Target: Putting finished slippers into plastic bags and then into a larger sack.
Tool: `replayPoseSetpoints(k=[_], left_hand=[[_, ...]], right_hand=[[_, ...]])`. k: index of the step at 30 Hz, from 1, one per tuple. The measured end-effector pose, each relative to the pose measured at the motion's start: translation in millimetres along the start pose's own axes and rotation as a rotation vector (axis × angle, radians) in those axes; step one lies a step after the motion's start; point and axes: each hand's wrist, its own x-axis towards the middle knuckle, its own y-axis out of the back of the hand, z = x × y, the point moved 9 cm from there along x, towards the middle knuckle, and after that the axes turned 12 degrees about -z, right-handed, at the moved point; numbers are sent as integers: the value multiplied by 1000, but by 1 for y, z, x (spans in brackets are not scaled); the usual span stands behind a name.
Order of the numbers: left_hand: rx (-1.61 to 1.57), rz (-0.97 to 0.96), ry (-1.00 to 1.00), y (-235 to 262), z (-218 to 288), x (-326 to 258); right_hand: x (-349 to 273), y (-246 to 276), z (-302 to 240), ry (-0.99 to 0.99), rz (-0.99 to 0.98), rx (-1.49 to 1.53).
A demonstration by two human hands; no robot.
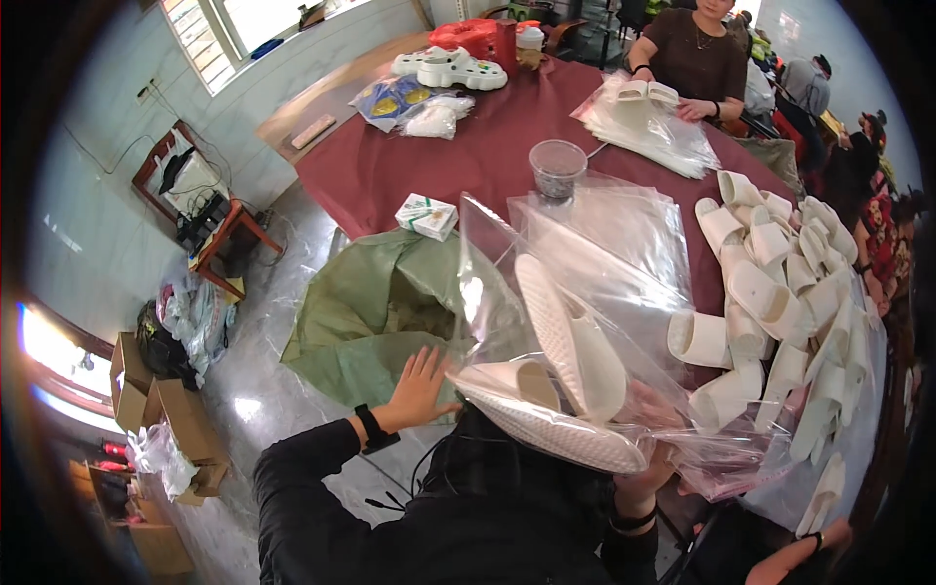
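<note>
- Clear plastic makes up the bag point(585, 283) that stands up in front of the person, its mouth toward them, likely so the pair of white slippers point(565, 380) can lie inside, one flat with its dimpled sole up and the other leaning on edge above it.
- Right hand point(651, 458) sits under the bag's lower right corner; its grip looks closed around the plastic and the heel of the lower slipper, though the fingers are mostly hidden behind the film, so how tightly is hard to tell.
- Left hand point(421, 385) is flat and spread, fingers apart, holding nothing; it rests against the rim of the green sack point(375, 312), just beside the bag's left edge, seemingly steadying the sack's open mouth.
- Green sack hangs off the near edge of the bench point(468, 156), which wears a dark red cloth; the sack's opening faces up and lies right next to the bagged pair.
- To the right, a heap of loose white slippers point(790, 312) crowds the bench edge on a plastic sheet, close to the right forearm.
- More flat empty bags point(624, 224) lie behind the held one, and a clear cup point(558, 168) and a small white and green box point(426, 215) stand further back.
- Across the bench another person's hands point(694, 107) rest on a stack of bags point(648, 127), well apart from this work.
</note>
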Motion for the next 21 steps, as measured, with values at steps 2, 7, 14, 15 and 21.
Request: replayPoseSetpoints(k=[2, 7, 14, 15, 21], left_hand=[[-2, 89, 8, 24, -8, 14], [-54, 24, 193, -9, -71, 57], [-147, -81, -459, -88, 0, 20], [43, -279, -274, -63, 40, 18], [128, -74, -464, -51, 60, -23]], right_hand=[[3, -7, 7, -1, -22, 15], [12, -31, 21, 67, 7, 72], [7, -79, 48, 224, -159, -272], [14, -88, 60, 150, -195, -223], [50, -149, 82, -37, -289, -696]])
